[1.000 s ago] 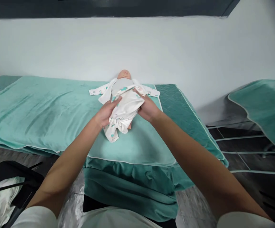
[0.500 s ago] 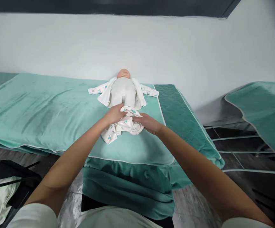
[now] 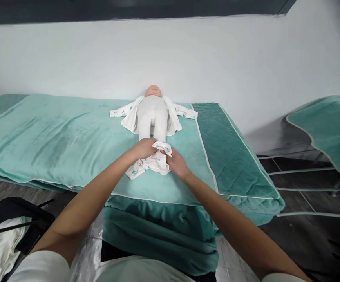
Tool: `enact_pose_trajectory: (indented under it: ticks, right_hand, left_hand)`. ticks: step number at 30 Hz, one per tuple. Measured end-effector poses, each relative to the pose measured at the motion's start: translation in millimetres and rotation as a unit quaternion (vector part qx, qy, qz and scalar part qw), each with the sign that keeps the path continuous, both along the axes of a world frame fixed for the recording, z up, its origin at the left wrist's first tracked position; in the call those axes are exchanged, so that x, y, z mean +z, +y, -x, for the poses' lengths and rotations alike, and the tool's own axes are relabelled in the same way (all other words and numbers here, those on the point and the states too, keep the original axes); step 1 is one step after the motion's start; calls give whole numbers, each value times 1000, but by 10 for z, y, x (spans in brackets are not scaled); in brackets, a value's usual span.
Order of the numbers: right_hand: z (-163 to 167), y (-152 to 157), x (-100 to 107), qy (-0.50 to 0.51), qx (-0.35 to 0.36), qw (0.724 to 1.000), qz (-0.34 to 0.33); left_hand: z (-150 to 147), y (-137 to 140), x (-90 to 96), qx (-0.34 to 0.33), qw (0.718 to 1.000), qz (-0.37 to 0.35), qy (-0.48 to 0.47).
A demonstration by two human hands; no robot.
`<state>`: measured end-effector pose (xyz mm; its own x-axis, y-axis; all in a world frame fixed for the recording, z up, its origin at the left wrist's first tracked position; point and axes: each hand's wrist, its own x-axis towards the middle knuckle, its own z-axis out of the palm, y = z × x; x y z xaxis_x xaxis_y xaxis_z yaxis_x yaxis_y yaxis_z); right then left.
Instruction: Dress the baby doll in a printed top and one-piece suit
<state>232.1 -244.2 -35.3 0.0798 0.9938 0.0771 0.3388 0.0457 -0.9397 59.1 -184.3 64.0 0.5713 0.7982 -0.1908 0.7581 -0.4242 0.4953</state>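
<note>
A baby doll with a white cloth body lies on its back, its head toward the wall. It wears an open white jacket with a small print, sleeves spread to both sides. At its feet, printed baby trousers are bunched up. My left hand is closed on the gathered cloth from the left, by the doll's lower legs. My right hand pinches the same cloth from the right. The doll's feet are hidden behind my hands and the cloth.
The doll lies on a green blanket spread over a bed. A darker quilted cover shows on the right. Beyond it stand a metal frame and another green cover. A black chair with printed cloth is at lower left.
Both hands have moved slightly toward me with the bunched cloth, and more of the doll's legs shows. My right hand has turned and closed in on the cloth. The view has shifted a little.
</note>
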Motion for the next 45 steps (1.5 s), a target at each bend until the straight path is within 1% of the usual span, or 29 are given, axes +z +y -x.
enact_pose_trajectory:
  ticks: [3,5,7,9,11,12,14,17,19,21,23,25,27,28,30,31,33,35,36,38,40,41,43,45]
  right_hand:
    - [-6,-27,-104,40,-43,998,-38]
    - [-15,-3,-144,80,-65,992,-67]
    - [-20,54,-139,129,-87,985,-81]
    - [-18,129,-96,173,-105,975,-90]
    - [-17,204,-40,193,-115,969,-102]
    - [-19,240,-16,189,-119,969,-108]
    - [-33,311,17,167,-121,972,-114]
    - [-80,438,37,126,-121,977,-119]
    - [-125,544,50,92,-122,980,-130]
    - [-174,659,67,60,-118,982,-137]
    - [-220,762,73,48,-107,985,-128]
    - [-256,825,59,66,-95,988,-102]
    - [-287,834,38,109,-87,987,-80]
    - [-304,819,36,125,-82,986,-79]
    - [-346,770,83,131,-57,985,-100]
    - [-372,745,141,120,-31,986,-112]
    - [-421,728,336,89,38,988,-119]
    - [-445,783,606,55,107,989,-89]
    - [-440,841,749,30,132,989,-65]
    - [-392,1000,991,-6,179,984,-21]
    - [-313,1170,1116,-41,203,978,9]
    - [-275,1240,1125,-48,218,975,22]
    - [-228,1327,1053,-29,245,968,42]
    - [-229,1346,916,42,242,968,57]
  left_hand:
    - [35,-37,74,22,994,62,-83]
    - [63,-39,93,39,981,127,-145]
    - [94,-4,96,33,952,211,-217]
    - [126,66,104,-1,912,296,-285]
    - [148,156,128,-26,878,343,-333]
    - [151,205,146,-26,872,345,-347]
    - [132,304,181,-9,880,308,-362]
    - [34,447,182,21,915,198,-350]
    - [-61,537,131,41,932,123,-338]
    - [-146,617,54,66,933,67,-347]
    - [-184,677,-17,84,925,40,-369]
    - [-146,711,-56,88,916,60,-386]
    - [-38,723,-69,69,906,129,-397]
    - [30,726,-75,55,896,171,-406]
    - [158,736,-102,33,867,238,-437]
    - [201,745,-127,34,850,256,-460]
    - [220,773,-187,51,816,260,-514]
    - [153,807,-239,70,788,244,-561]
    - [99,824,-256,75,780,235,-575]
    - [-7,856,-274,79,777,212,-588]
    - [-62,878,-288,87,781,191,-589]
    - [-60,886,-297,93,782,188,-588]
    - [-4,892,-322,101,780,204,-583]
    - [93,890,-343,88,781,244,-569]
